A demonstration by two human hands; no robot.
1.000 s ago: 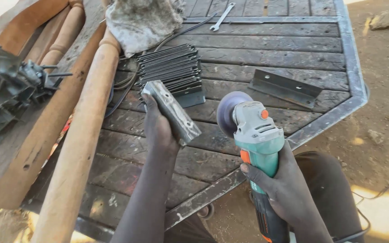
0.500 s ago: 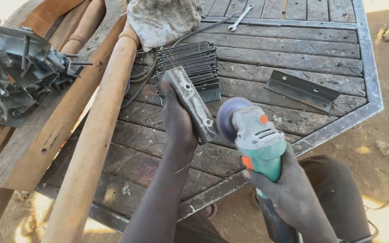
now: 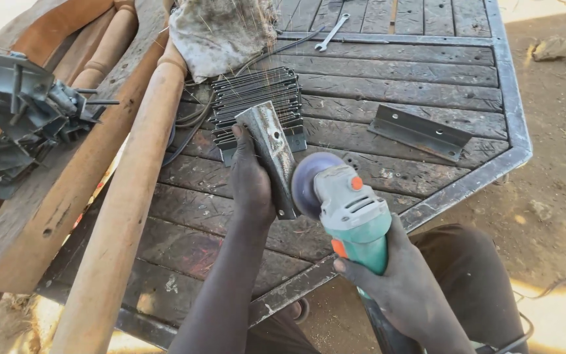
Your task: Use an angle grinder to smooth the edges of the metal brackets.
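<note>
left hand (image 3: pixel 251 180): raised over the bench, fingers wrapped, thumb up, forearm extended forward
right hand (image 3: pixel 397 285): lower, closed in a full grip, wrist angled inward toward the left

The bracket (image 3: pixel 271 154) is a short length of grey angle iron with a hole in its upper face, scuffed and dull. It stands tilted, top end leaning away over the black finned stack (image 3: pixel 257 98), bottom end toward the person. The grinder (image 3: pixel 347 206) has a teal body, grey head and orange button; its disc sits just right of the bracket's lower end, touching its edge.
</note>
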